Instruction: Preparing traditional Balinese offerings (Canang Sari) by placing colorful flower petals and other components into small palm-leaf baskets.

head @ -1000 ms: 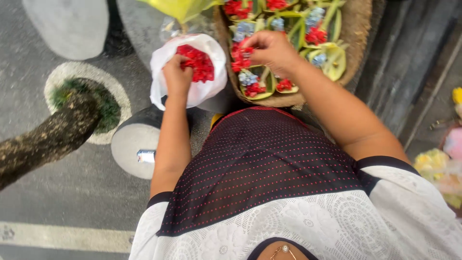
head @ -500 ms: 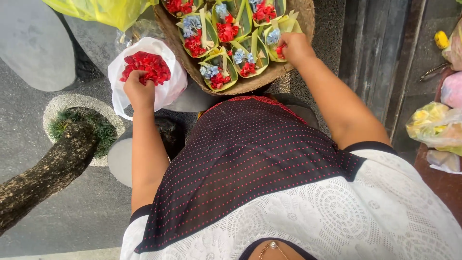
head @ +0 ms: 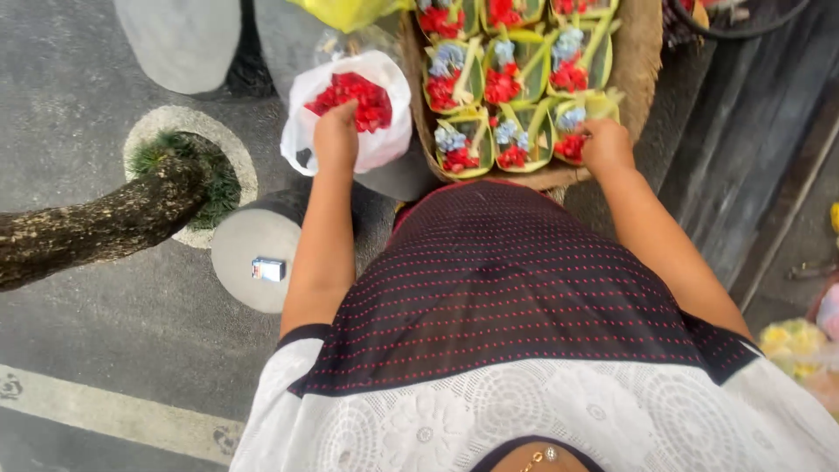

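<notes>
Left hand (head: 336,135) at eleven o'clock, fingers dipped into the red petals (head: 354,96) of a white plastic bag (head: 384,140), tips buried, so grip hard to tell. Right hand (head: 606,144) at one o'clock, fingers curled down onto a small leaf tray (head: 572,131) with red and blue flowers, at the near edge of the round woven basket (head: 642,79). More filled leaf trays (head: 502,74) packed inside. Tree trunk (head: 96,232) at nine o'clock, beside a grey cylinder (head: 249,249) with a small box (head: 268,269) on top.

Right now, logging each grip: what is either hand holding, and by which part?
Left hand reaches into the white bag of red petals; right hand touches a leaf tray. Any grip is hidden.
</notes>
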